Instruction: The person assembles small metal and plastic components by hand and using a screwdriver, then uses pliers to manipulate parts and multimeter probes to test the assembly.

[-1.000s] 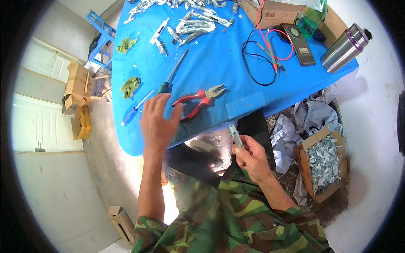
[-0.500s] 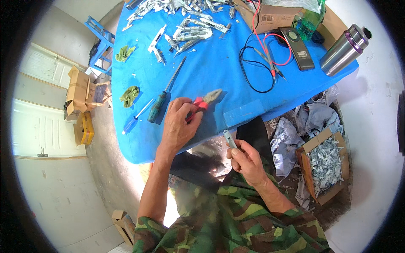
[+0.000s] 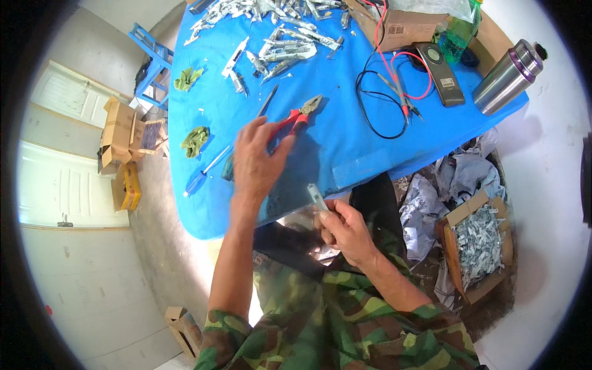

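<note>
Red-handled pliers [image 3: 298, 117] lie on the blue-covered table with their handles spread. My left hand [image 3: 256, 161], slightly blurred, is over the ends of those handles, thumb and fingers apart. It also covers much of a dark green screwdriver [image 3: 227, 171], whose shaft emerges beyond the fingers. At the table's near edge my right hand [image 3: 350, 229] pinches a narrow pale grey slotted piece [image 3: 316, 196] between thumb and fingers, its slotted end pointing up and left. A blue-handled screwdriver [image 3: 196, 184] lies to the left of my left hand.
Similar slender pieces [image 3: 290, 49] are heaped at the table's far side. Green crumpled cloths [image 3: 195, 142] lie along its left. Test leads [image 3: 402, 102], a dark meter [image 3: 441, 75] and a steel flask [image 3: 507, 79] occupy the right. Below stands a carton [image 3: 456, 262] of grey scraps.
The pliers have moved farther from me and their handles have spread. My left hand has shifted forward and loosened from them. My right hand has brought the grey piece leftward.
</note>
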`<state>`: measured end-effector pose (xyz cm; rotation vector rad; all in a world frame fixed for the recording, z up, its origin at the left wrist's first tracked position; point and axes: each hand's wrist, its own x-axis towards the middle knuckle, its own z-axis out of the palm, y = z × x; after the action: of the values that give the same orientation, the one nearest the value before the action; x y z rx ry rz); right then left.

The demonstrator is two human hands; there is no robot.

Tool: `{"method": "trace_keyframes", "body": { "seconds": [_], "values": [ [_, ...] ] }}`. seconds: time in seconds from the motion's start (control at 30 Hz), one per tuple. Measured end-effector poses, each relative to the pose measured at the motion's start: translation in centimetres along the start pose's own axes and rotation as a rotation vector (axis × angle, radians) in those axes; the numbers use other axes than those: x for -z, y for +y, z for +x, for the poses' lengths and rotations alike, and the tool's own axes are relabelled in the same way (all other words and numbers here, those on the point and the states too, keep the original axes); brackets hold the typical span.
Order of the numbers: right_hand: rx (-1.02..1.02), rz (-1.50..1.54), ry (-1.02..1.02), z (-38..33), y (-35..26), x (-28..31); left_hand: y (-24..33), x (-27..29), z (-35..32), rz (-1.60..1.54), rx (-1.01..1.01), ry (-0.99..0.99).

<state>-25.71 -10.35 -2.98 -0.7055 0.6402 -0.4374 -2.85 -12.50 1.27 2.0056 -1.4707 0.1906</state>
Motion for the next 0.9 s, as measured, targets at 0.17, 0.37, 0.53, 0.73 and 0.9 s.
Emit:
{"method": "trace_keyframes", "body": {
  "seconds": [0.17,0.37,0.53,0.73,0.9],
  "values": [
    [0.006,-0.031,-0.017,0.5,0.1,-0.6,-4.7,4.4,-2.7,0.264,0.056,0.058],
    [-0.053,0.005,-0.066,1.2,1.1,-0.5,-7.5,4.4,-4.7,0.248,0.167,-0.036],
    [-0.067,-0.022,-0.05,1.5,1.0,-0.9,-5.7,6.0,-6.5,-0.112,0.495,-0.03],
    [-0.053,-0.115,-0.052,1.5,0.6,-0.8,0.0,11.8,-14.0,-0.568,0.796,-0.132],
    [-0.026,-0.254,-0.022,1.6,0.0,-1.0,1.4,15.2,-20.9,-0.523,0.58,-0.168]
  ]
}}
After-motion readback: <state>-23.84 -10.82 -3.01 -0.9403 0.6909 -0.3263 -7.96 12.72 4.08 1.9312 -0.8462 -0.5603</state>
